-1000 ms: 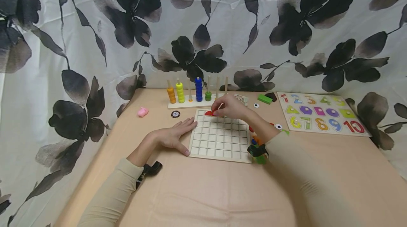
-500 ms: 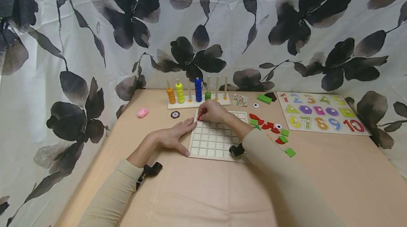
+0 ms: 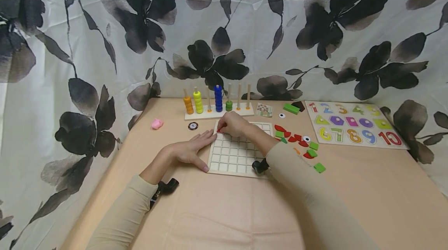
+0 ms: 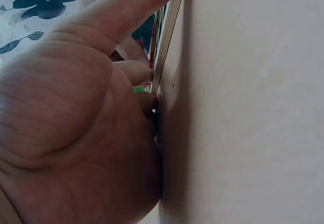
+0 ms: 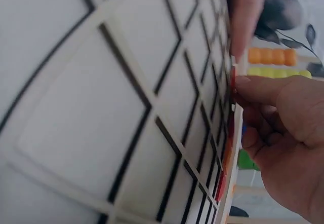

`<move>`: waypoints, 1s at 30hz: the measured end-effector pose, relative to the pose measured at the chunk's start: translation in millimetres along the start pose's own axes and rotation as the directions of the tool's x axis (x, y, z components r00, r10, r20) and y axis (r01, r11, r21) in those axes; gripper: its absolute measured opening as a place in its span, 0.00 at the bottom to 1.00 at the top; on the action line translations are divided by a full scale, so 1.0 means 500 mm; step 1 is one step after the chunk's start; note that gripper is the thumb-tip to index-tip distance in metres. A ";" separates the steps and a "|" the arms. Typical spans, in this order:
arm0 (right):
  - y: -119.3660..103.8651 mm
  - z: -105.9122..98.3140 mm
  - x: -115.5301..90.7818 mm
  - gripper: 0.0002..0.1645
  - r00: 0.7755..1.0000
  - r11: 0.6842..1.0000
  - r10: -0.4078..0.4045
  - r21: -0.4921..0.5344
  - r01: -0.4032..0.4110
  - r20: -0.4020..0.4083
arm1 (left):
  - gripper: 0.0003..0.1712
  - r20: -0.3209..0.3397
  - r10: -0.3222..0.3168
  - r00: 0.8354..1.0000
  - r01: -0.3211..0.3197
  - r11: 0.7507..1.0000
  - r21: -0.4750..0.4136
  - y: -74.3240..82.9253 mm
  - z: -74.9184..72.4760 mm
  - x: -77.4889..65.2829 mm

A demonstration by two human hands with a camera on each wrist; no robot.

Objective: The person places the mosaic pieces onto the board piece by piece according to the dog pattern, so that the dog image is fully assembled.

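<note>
A pale wooden grid board [image 3: 227, 157] lies on the table in the head view. My left hand [image 3: 190, 149] rests flat at its left side, thumb and fingertips against the edge. Over the far left corner, my right hand [image 3: 235, 124] pinches a small red piece [image 5: 233, 82] between thumb and fingers, at a corner square. The right wrist view shows more red pieces [image 5: 221, 186] along the same far row, mostly hidden from the head camera by the hand. Seen from the left wrist, the left palm [image 4: 55, 97] stands beside the board's side.
Loose red pieces [image 3: 303, 144] and green pieces [image 3: 319, 168] lie right of the board. Behind it stands a peg counter with coloured beads [image 3: 218, 99]. A number puzzle [image 3: 357, 125] is at the right. A pink lump [image 3: 157, 124] and a round token [image 3: 193, 126] lie left.
My right hand has moved left along the board's far row to its corner, then stayed there through the last half second. The left hand has kept its place.
</note>
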State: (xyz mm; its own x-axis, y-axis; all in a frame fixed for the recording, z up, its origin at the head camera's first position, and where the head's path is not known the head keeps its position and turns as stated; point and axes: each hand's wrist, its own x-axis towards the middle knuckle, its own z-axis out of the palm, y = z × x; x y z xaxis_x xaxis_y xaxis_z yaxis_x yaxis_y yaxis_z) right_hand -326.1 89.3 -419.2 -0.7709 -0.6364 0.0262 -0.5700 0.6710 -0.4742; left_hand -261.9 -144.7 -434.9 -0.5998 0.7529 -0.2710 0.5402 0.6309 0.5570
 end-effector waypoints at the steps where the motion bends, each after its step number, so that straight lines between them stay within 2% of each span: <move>1: 0.001 -0.006 -0.004 0.07 1.000 1.000 -0.004 0.024 0.004 -0.001 | 0.70 -0.001 -0.001 1.000 0.001 1.000 0.001 0.000 0.000 0.000; 4: 0.008 -0.028 -0.026 0.11 0.999 0.995 -0.022 0.093 0.025 -0.041 | 0.70 -0.002 -0.003 1.000 0.003 1.000 0.006 -0.001 0.000 0.001; 9: 0.042 -0.082 -0.088 0.15 0.985 0.986 0.008 0.166 0.021 -0.170 | 0.71 -0.007 -0.020 1.000 0.020 1.000 -0.012 -0.001 0.002 0.001; 11: 0.055 -0.108 -0.123 0.15 0.971 0.980 0.034 0.200 0.015 -0.238 | 0.71 -0.008 -0.026 1.000 0.026 1.000 -0.016 0.000 0.002 0.000; 14: 0.103 -0.138 -0.170 0.16 0.942 0.975 0.073 0.224 0.003 -0.328 | 0.71 -0.012 -0.026 1.000 0.026 1.000 -0.016 -0.001 0.002 0.001; 17: 0.153 -0.160 -0.212 0.15 0.906 0.969 0.169 0.235 -0.080 -0.388 | 0.71 -0.010 -0.024 1.000 0.024 1.000 -0.012 0.000 0.001 -0.001; 19: 0.194 -0.164 -0.231 0.15 0.880 0.955 0.265 0.235 -0.182 -0.395 | 0.71 -0.008 -0.029 1.000 0.029 0.999 -0.016 0.002 0.000 -0.003; 22: 0.236 -0.162 -0.254 0.18 0.830 0.890 0.436 0.301 -0.342 -0.348 | 0.70 -0.006 -0.029 1.000 0.029 0.999 -0.013 0.003 -0.001 -0.006; 24: 0.263 -0.154 -0.264 0.20 0.811 0.855 0.502 0.313 -0.413 -0.300 | 0.70 -0.007 -0.023 1.000 0.023 1.000 -0.008 0.004 0.000 -0.007; 25: 0.274 -0.150 -0.268 0.21 0.806 0.845 0.520 0.311 -0.436 -0.282 | 0.70 -0.009 -0.016 1.000 0.016 1.000 -0.006 0.004 0.001 -0.007; 27: 0.293 -0.141 -0.272 0.22 0.814 0.850 0.517 0.270 -0.453 -0.265 | 0.70 -0.009 -0.007 1.000 0.007 1.000 -0.003 0.005 0.001 -0.006; 30: 0.309 -0.133 -0.272 0.20 0.836 0.883 0.469 0.179 -0.434 -0.285 | 0.70 -0.012 -0.003 1.000 0.003 1.000 -0.005 0.006 0.000 -0.003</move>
State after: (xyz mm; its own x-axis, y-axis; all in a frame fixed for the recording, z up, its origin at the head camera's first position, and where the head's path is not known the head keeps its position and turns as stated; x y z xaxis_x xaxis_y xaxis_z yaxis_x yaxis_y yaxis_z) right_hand -328.3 304.7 -437.4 -0.9928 -0.1085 0.0504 -0.1173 0.8006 -0.5877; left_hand -259.0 -143.9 -432.8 -0.6086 0.7484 -0.2637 0.5354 0.6326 0.5596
